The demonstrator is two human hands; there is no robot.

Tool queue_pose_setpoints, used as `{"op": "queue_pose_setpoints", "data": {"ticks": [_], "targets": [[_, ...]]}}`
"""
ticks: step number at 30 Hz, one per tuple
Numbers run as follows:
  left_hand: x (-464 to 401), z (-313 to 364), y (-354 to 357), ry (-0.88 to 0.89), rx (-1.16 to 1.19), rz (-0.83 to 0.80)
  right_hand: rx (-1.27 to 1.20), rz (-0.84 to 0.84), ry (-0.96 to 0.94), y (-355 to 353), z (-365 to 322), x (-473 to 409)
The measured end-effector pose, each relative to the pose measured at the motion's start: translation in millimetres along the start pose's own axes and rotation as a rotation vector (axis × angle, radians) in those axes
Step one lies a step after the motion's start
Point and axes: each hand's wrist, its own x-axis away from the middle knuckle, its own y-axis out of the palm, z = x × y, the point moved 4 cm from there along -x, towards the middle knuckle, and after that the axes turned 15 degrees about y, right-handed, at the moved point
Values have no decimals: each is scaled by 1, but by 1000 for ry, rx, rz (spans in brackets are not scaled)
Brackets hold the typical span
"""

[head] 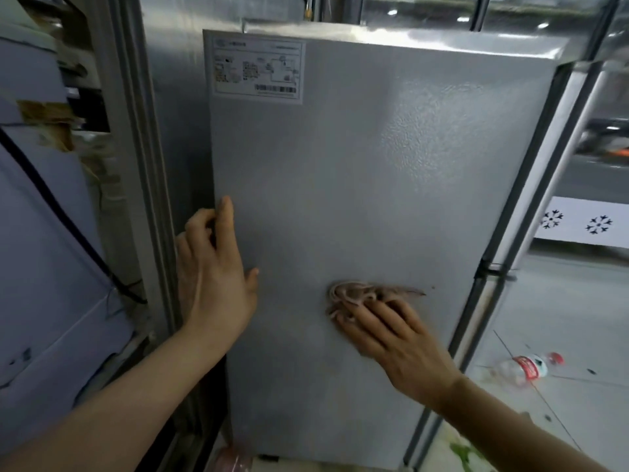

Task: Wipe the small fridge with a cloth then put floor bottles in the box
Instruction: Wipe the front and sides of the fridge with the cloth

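1. The small fridge fills the view — a tall grey side panel with a fine pebbled finish, flat and matte, with a shiny top edge. To wipe it well, I would judge that overlapping passes across the whole panel, with even pressure, suit this grain, since dirt can sit in the texture.
2. The left hand lies at the panel's left edge, fingers fairly straight and holding nothing; the fingertips curl slightly round the edge. It looks to be steadying the fridge, which helps keep the cabinet from shifting under the wipe.
3. The right hand presses flat on the lower panel, fingers spread over the cloth rather than gripping it.
4. The cloth is pinkish, soft and bunched into folds under the fingertips — flattening it would likely cover more surface per pass.
5. A printed label sits at the upper left; gentle wiping there seems wise.
6. One clear plastic bottle with a red label lies on the tiled floor to the right, not yet collected. No box is in view.
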Motion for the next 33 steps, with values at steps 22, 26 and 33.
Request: {"op": "queue_pose_setpoints", "data": {"ticks": [22,26,33], "targets": [[0,92,38,344,-125,-37,-47,85,501,-26,97,26],[1,112,39,408,-106,59,-33,235,655,-57,145,-26],[6,113,61,431,-103,-5,-194,291,597,-20,118,7]]}}
